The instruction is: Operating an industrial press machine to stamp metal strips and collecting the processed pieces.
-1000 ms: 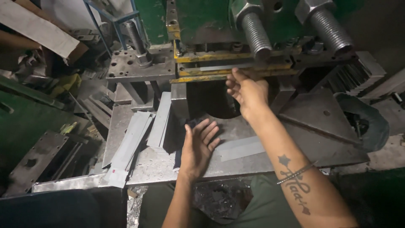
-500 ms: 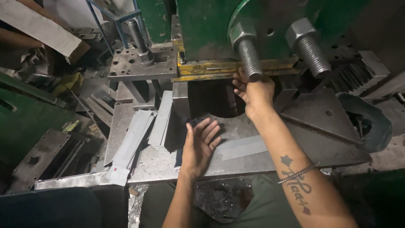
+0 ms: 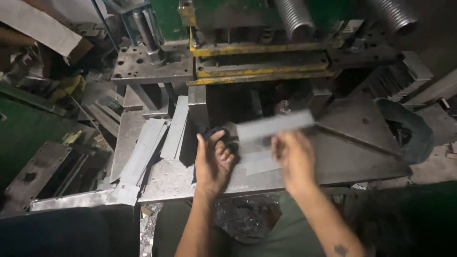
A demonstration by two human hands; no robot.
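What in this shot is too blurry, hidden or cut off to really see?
- Metal strip in the right hand: motion-blurred in the head view, so its edges and the grip on it are unclear.
- Left hand: its fingers cover a dark thing on the plate; I cannot tell what it is.
- Press: its top is cut off by the upper edge, and the opening beneath is too dark to see into.
- Scrap below the plate: too dim to make out.

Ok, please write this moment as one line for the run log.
right hand: holds blurred flat metal strip | left hand: rests on press table by dark cloth | stacked metal strips: at left
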